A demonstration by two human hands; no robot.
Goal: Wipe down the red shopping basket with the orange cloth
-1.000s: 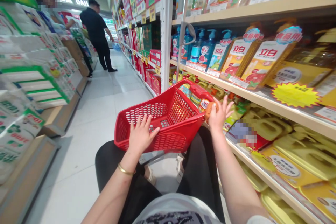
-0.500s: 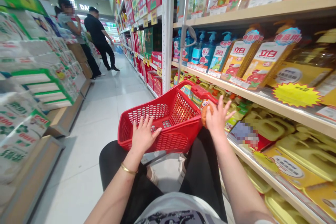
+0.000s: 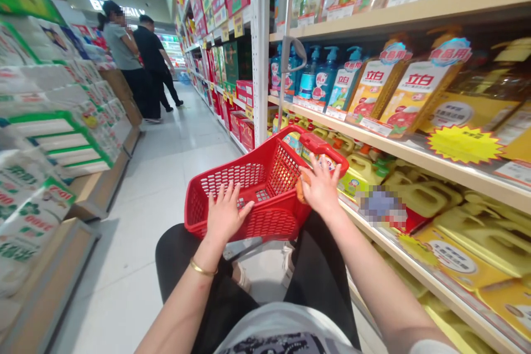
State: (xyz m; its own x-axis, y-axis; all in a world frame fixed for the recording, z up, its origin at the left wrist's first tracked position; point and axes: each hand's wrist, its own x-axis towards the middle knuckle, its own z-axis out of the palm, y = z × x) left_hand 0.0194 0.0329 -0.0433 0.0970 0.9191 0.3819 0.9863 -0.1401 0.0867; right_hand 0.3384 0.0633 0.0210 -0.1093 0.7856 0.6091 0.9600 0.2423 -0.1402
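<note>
A red plastic shopping basket with perforated walls sits tilted at my knees. My left hand, a gold bangle at its wrist, rests on the basket's near rim with fingers spread over the inside. My right hand is at the basket's right end, beside the red handle. Under its palm and thumb it holds an orange-brown cloth against the rim; the hand hides most of that cloth. The part of the basket's inside that shows holds no goods.
On the right, a shelf carries pump bottles of detergent, with yellow jugs below. Stacked tissue packs line the left side. Two people stand up the aisle floor.
My right hand has moved left and slightly down along the basket's end, taking the orange-brown cloth with it. My left hand stays on the near rim. The two people up the aisle have shifted.
</note>
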